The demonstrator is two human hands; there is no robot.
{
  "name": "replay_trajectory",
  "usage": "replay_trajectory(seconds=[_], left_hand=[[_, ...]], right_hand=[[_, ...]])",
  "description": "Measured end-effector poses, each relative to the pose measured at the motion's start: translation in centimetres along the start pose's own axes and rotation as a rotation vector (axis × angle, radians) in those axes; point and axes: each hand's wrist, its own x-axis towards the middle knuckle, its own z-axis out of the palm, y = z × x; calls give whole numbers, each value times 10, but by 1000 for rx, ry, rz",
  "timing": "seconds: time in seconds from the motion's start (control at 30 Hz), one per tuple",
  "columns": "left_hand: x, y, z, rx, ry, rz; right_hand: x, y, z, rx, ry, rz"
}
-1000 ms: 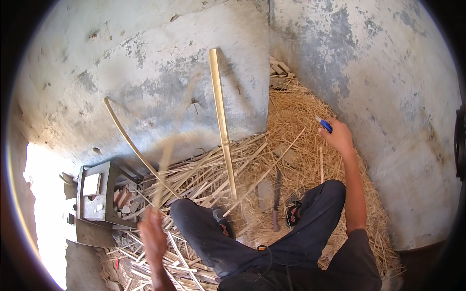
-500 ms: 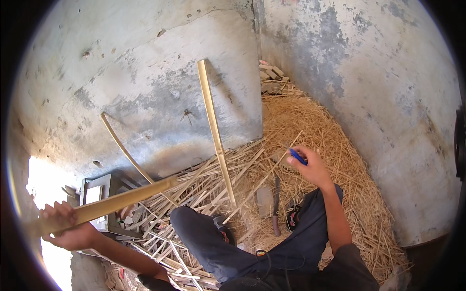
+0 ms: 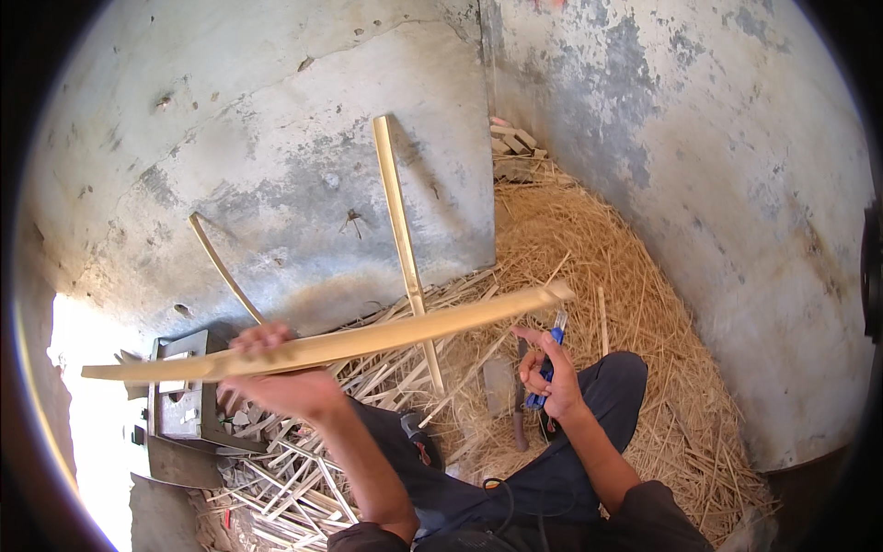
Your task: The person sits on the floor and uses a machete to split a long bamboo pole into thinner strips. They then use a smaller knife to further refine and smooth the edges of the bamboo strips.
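My left hand [image 3: 292, 388] is closed round a long split bamboo strip [image 3: 386, 337], which lies nearly level across the view. Its right end tilts up a little and hangs just above my right hand [image 3: 557, 375]. The fingers of that hand are curled around a blue-handled cutter [image 3: 548, 366], whose silvery tip points up near the strip's end. The strip and the cutter's tip appear apart. Behind the held strip, another bamboo strip [image 3: 394, 193] leans upright on the wall, and a thinner curved one [image 3: 221, 264] leans farther left.
Wood shavings [image 3: 635, 304] and loose bamboo slivers [image 3: 313, 478] cover the floor around my crossed legs [image 3: 497, 469]. A dark-bladed tool [image 3: 521, 423] lies between my knees beside a flat block [image 3: 499, 385]. A grey metal box [image 3: 189, 409] stands at left. Worn walls [image 3: 276, 120] meet behind.
My left hand has swung right with the bamboo strip, bringing its far end over the shavings. My right hand has moved down and slightly left, and the cutter now points upward.
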Motion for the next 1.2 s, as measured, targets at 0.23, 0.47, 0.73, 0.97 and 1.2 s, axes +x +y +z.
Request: replay_trajectory(seconds=[0.23, 0.47, 0.73, 0.97, 1.2], left_hand=[[-78, -57, -13, -77, -123, -387], [-94, -54, -89, 496, -800, -710], [-44, 73, -101, 1020, -1357, -544], [-6, 100, -67, 1608, -1226, 346], [3, 92, -124, 1404, -1521, -270]], right_hand=[[5, -8, -3, 205, 338, -253], [30, -67, -68, 240, 510, -440], [22, -130, -119, 79, 536, -524], [19, -136, -89, -60, 482, -433], [24, -154, -63, -205, 309, -411]])
